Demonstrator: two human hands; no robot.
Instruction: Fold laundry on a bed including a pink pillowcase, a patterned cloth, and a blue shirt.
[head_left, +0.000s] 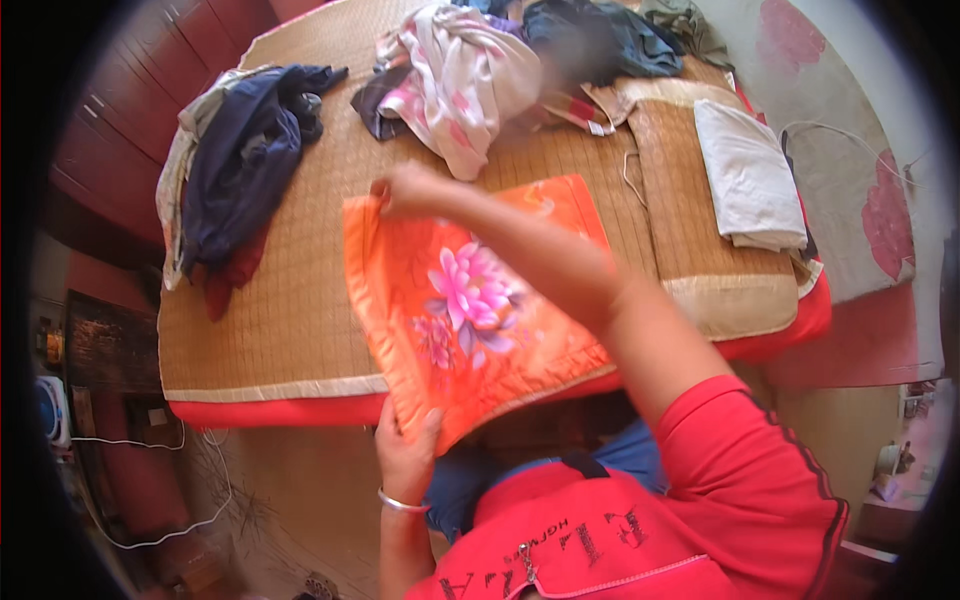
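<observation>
A shiny orange fabric piece, probably a pillowcase (397, 300), lies spread over the front edge of the bed, printed with a large pink flower and purple leaves. My left hand (407, 442) grips its near left corner, which hangs past the edge; a silver bangle circles that wrist. Reaching across the cloth, my right hand (409, 191) pinches the far left corner and looks slightly blurred. My right forearm covers part of the print. A fold runs along the left side between both hands.
A woven mat (300, 330) covers the bed, with a folded mat section (712, 225) at right bearing a folded white cloth (750, 180). Dark blue clothing (240, 165) lies at left. A pink-and-white cloth (465, 82) and dark garments (615, 37) are heaped at the back.
</observation>
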